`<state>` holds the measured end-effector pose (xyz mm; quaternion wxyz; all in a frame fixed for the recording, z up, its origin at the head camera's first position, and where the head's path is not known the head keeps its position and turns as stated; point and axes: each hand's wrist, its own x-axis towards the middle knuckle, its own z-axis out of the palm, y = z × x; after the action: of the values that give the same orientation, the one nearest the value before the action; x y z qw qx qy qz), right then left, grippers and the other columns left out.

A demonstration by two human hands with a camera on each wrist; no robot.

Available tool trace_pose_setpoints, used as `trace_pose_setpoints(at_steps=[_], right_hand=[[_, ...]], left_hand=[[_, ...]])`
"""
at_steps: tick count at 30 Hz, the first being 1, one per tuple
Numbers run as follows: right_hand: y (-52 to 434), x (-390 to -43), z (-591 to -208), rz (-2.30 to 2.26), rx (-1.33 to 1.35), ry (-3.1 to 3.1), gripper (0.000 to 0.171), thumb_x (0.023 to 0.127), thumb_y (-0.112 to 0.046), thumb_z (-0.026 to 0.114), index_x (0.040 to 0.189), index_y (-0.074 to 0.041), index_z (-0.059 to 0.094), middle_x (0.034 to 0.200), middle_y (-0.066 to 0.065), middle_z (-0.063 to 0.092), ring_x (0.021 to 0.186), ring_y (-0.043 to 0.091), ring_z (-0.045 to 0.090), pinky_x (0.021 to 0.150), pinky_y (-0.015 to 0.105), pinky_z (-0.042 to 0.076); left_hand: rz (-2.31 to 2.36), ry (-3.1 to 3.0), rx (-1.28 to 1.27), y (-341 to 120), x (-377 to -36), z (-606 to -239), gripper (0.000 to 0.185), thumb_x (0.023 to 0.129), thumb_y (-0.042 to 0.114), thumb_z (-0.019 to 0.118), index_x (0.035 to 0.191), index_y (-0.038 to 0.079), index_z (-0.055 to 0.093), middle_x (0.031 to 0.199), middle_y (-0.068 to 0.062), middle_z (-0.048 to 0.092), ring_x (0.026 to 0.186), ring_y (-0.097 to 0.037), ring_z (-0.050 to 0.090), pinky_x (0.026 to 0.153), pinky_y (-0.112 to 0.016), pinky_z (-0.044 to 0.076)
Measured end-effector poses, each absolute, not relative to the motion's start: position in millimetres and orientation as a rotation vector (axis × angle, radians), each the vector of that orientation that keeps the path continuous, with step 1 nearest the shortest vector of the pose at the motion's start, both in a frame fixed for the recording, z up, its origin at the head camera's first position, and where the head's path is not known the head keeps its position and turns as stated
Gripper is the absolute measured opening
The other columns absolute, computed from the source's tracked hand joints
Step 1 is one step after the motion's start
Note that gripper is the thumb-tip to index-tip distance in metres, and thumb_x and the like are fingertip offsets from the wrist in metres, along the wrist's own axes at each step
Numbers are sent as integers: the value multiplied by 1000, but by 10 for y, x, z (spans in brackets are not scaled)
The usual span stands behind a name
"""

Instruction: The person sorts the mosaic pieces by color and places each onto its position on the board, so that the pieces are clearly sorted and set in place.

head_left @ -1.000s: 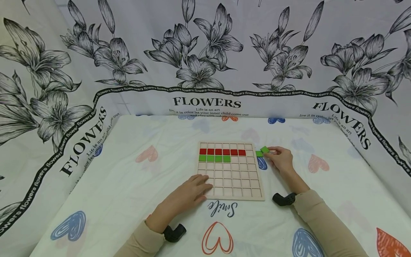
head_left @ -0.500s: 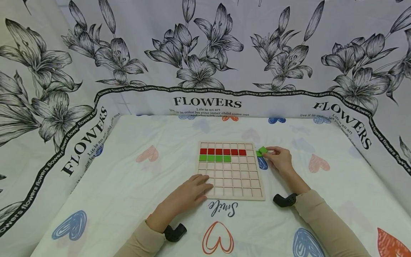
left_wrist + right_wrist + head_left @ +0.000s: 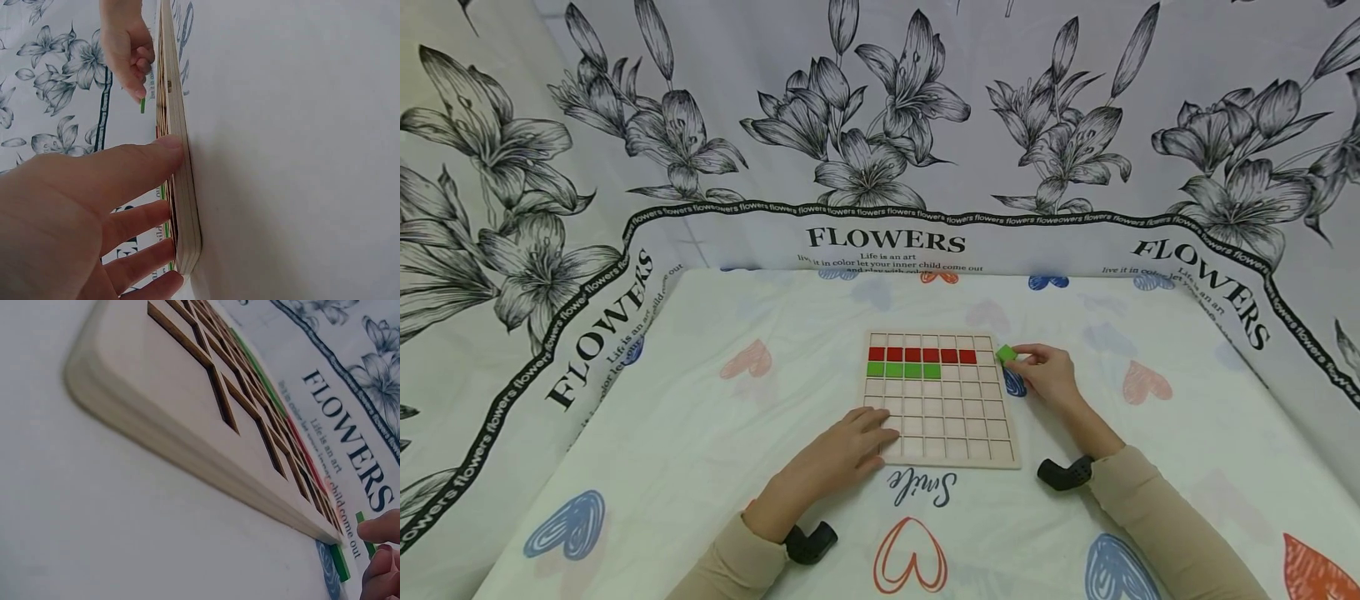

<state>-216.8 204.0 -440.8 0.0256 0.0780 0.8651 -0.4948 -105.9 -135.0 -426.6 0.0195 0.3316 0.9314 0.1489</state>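
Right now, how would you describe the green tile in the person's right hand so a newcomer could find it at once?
Start at the wooden grid board in the middle of the heart-print cloth, then go to its far right corner. There the right hand pinches a green tile just off the board's edge. Unlike the four green tiles seated in the second row, it sits outside the grid, tilted.

A white tablecloth (image 3: 700,433) is covering the work surface, printed with hearts in outline and in solid colour: a blue heart (image 3: 563,523) is sitting near the left front corner, a red outlined heart (image 3: 910,557) is lying at the front centre below the word "Smile" (image 3: 921,488), and an orange heart (image 3: 1318,573) is showing at the right front edge. A backdrop sheet (image 3: 880,125) printed with black lilies and the word "FLOWERS" (image 3: 886,240) is hanging behind and along both sides.
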Motion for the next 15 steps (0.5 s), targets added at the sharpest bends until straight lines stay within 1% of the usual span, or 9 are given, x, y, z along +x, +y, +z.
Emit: trace_pose_setpoints(at_steps=[6,15], right_hand=[[1969,-2136,-4363,-1522,199,2682,41,86,-17,70,122,2,63,64,-9,48,47,2,45,44,19,38],[1903,-2119,-4328,-1522,193,2651,40,88,-15,68,124,0,62,63,-8,47,47,4,44,45,20,38]], left_hand=[[455,2887,1031,-1344,-1056,-4258,37,93,21,63,129,14,61,143,-12,53,134,-31,47,109,-44,46],[460,2882,1025,-1348,-1058,-4265,36,93,21,62,129,14,61,143,-12,52,134,-31,47,109,-44,46]])
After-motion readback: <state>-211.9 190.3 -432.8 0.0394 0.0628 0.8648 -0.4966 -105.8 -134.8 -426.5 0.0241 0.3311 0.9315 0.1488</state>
